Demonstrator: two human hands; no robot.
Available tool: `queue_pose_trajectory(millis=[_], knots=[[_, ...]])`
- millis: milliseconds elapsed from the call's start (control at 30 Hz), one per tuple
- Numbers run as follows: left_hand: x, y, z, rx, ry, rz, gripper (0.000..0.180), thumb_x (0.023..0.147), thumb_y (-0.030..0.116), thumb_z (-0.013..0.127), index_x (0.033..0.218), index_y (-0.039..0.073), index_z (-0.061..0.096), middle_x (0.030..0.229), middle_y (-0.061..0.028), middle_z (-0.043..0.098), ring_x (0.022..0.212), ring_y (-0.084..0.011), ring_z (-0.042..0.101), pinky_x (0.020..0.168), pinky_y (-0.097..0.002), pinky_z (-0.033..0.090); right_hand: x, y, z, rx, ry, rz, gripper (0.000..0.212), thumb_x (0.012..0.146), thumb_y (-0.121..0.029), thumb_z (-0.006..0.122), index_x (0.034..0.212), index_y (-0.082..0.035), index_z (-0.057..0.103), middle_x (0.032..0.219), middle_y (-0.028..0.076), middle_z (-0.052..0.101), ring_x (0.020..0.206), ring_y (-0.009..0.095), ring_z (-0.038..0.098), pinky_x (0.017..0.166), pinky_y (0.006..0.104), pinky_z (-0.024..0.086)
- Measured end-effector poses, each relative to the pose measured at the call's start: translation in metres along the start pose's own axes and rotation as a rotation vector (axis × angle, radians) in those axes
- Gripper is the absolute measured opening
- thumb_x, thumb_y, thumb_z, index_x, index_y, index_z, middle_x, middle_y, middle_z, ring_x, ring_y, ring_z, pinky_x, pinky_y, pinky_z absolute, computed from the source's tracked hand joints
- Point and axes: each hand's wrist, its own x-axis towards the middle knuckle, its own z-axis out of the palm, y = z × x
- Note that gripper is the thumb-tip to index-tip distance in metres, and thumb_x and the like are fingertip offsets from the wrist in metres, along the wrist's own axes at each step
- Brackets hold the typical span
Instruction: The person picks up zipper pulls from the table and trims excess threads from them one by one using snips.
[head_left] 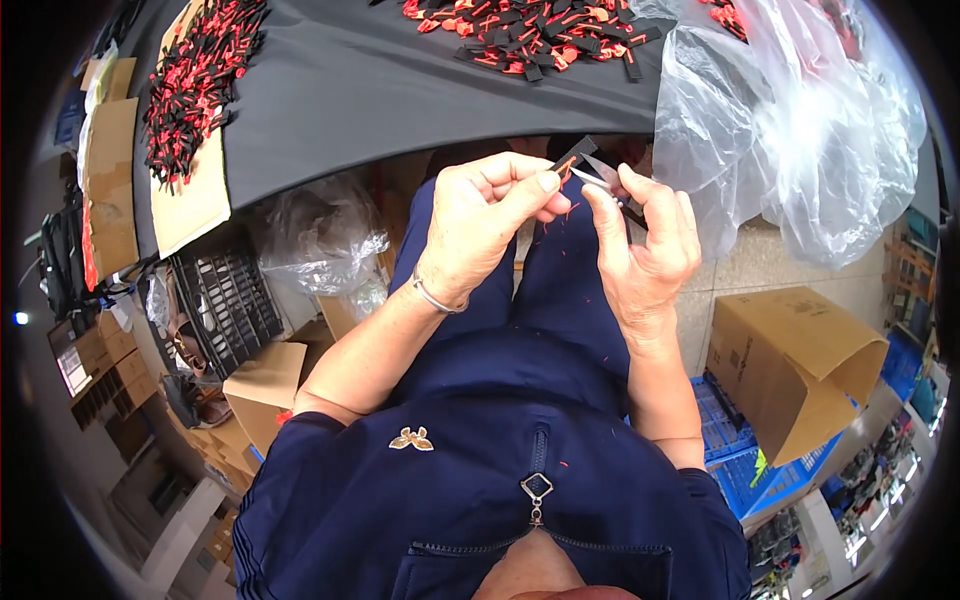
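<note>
Over my lap, my left hand [472,218] pinches a small black fabric strip [575,152] with orange-red thread on it. Thumb and fingers are closed on its lower end, so part of it is hidden. My right hand [652,238] grips a small pair of thread snips [600,180] between thumb and fingers. The pointed metal blades lie right beside the strip, at the threads. Loose red thread ends hang just below my left fingertips. A few red thread scraps lie on my dark blue clothes [520,360].
A table with dark cloth [350,80] lies ahead. It bears a far pile of black and red pieces [540,35] and another pile [195,100] at left. Clear plastic bags [800,130] hang at right, above a cardboard box [790,350] and blue crate [745,470].
</note>
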Motion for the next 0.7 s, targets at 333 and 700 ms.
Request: queue_pose_trajectory(millis=[333, 700], knots=[[-0.0036, -0.0037, 0.0056, -0.018, 0.007, 0.003, 0.018, 0.086, 0.011, 0.061, 0.096, -0.004, 0.064, 0.081, -0.0084, 0.066, 0.071, -0.0108, 0.060, 0.068, -0.0228, 0.048, -0.0047, -0.0010, -0.0016, 0.025, -0.038, 0.032, 0.026, 0.066, -0.010, 0.077, 0.087, -0.003, 0.063, 0.071, 0.006, 0.062, 0.059, 0.021, 0.055, 0.052, 0.0303, 0.043], [-0.0064, -0.0066, 0.0081, -0.076, 0.008, -0.011, 0.022, 0.087, 0.013, 0.061, 0.100, -0.004, 0.063, 0.081, -0.0082, 0.065, 0.073, -0.0105, 0.060, 0.071, -0.0228, 0.048, -0.0051, 0.0015, 0.0009, 0.052, -0.011, 0.072, 0.024, 0.068, -0.011, 0.077, 0.085, -0.003, 0.063, 0.072, 0.007, 0.062, 0.059, 0.021, 0.055, 0.052, 0.0299, 0.044]])
